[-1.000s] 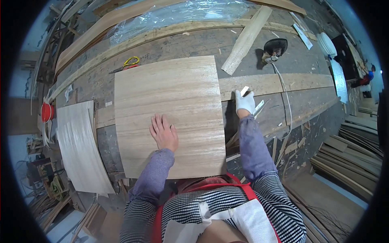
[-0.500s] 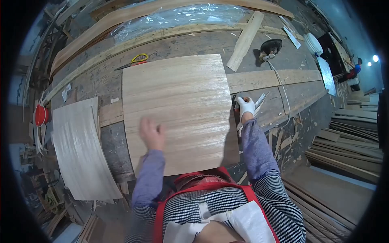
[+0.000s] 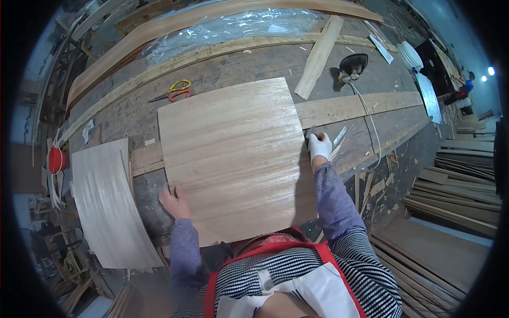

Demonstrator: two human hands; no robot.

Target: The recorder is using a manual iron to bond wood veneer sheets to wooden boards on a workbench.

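A pale wood veneer sheet (image 3: pixel 233 153) lies on the workbench in front of me, its near edge by my red apron. My bare left hand (image 3: pixel 175 203) is at its left edge, thumb over the sheet and fingers by the rim, gripping it. On the right side, my right hand (image 3: pixel 319 147) in a white glove is closed around a small dark thing, mostly hidden, against the sheet's right edge. Scissors (image 3: pixel 172 93) with yellow and red handles lie just beyond the far left corner. Thin strips (image 3: pixel 340 139) rest beside the gloved hand.
A second, curved veneer sheet (image 3: pixel 108 204) lies at left, near a red reel (image 3: pixel 56 159). Further back are a narrow board (image 3: pixel 319 55), a dark cup-shaped lamp (image 3: pixel 353 64) with a white cord, and clear plastic film (image 3: pixel 233 29). Stacked boards (image 3: pixel 450 201) stand at right.
My left hand has gone from above the sheet to its left edge. The sheet has shifted toward me and turned slightly, showing more of the scissors. The gloved hand has stayed at the right edge.
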